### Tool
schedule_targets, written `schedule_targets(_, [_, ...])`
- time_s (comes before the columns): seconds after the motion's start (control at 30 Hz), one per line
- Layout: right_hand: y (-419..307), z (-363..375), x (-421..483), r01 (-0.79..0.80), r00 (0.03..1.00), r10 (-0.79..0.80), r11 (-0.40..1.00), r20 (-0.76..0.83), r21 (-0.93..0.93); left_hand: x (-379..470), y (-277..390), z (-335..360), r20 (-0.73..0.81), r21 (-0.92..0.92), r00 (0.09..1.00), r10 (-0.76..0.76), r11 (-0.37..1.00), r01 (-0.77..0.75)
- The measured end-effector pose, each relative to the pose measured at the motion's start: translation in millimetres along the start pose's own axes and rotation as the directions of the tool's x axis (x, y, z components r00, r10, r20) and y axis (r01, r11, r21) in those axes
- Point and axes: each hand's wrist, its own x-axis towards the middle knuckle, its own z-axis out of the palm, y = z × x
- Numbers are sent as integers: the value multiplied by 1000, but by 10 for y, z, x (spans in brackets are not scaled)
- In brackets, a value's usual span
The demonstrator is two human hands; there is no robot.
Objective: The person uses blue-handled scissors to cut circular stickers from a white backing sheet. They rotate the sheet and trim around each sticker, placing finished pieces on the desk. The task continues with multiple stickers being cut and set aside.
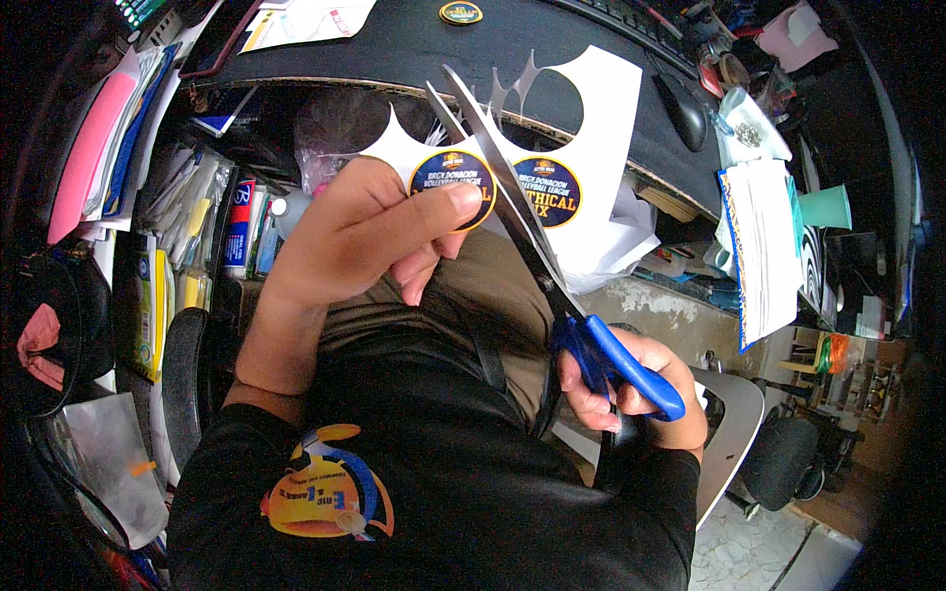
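My left hand (369, 229) pinches a white printed sheet (613, 111), its thumb lying over a round dark-blue sticker print (451, 173) with a yellow rim. A second round print (550, 193) sits on the same sheet, to the right. Curved cut-outs and thin strips mark the sheet's far edge. In my right hand (628, 377) are scissors with blue handles (628, 369). Their blades (510, 177) are slightly parted and cross the sheet between the two prints. Both prints bear writing. The scissors' handles hide part of my right fingers.
A cut round piece (460, 12) lies on the black desk (406, 55) ahead, near a printed paper (307, 22). A computer mouse (678, 103) and keyboard (635, 29) are at the right. Papers and folders (96, 148) stand on the left. A green cup (826, 207) is at far right.
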Motion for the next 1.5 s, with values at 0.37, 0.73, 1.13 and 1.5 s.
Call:
schedule_targets(0.37, [39, -5, 73, 31, 999, -31, 999, -10, -27, 85, -34, 67, -135, -20, 989, 55, 998, -58])
schedule_targets(0.73, [120, 28, 150, 75, 997, -74, 997, -30, 15, 46, -192, 325, -215, 140, 952, 217, 972, -190])
schedule_targets(1.13, [44, 23, 70, -13, 1000, 13, 1000, -25, 26, 7, -64, 218, -145, 94, 982, 117, 990, -104])
schedule_targets(1.5, [25, 11, 26, -4, 1000, 4, 1000, 14, 17, 4, -47, 78, -27, -71, 999, 33, 997, -35])
